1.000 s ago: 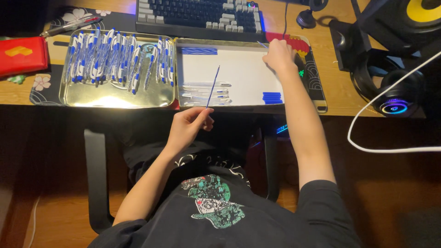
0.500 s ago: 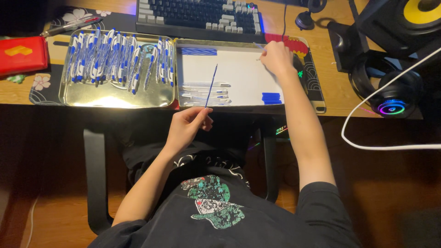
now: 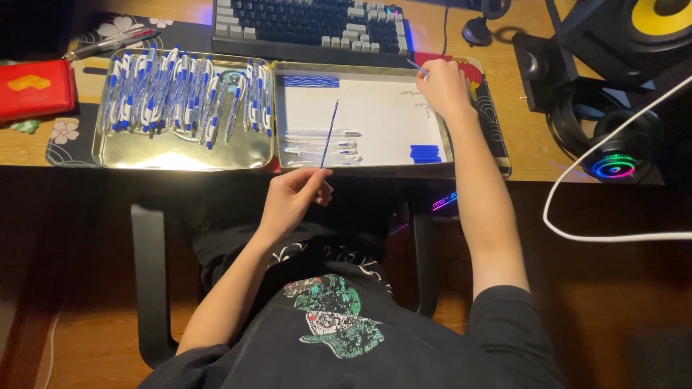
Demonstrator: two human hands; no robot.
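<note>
**Q:** Refill, that thin blue one, where exactly is it sitting right now?

**A:** Pinched at its bottom end between the thumb and fingertips of the left hand, just off the near edge of the desk. It points up and away, so the tip hangs over the white-lined tray. Fingers are closed narrow around it, a proper pinch grip.

**Q:** And the other hand?

**A:** Right hand is up at the far right corner of that same tray, fingers curled in tight on something small and thin that pokes out toward the keyboard. Can't make out what it is, too tiny from where I'm standing.

**Q:** What's around the hands?

**A:** On the white lining, right under the refill, there's a little row of clear pen barrels. A stack of blue caps sits at the near right corner and a strip of blue pieces at the far left corner. Just beside it on the left is a shiny metal tray loaded with blue and white pens. Further out: a red box at the left edge, headphones with a glowing ring on the right, and a white cable looping off the desk.
</note>
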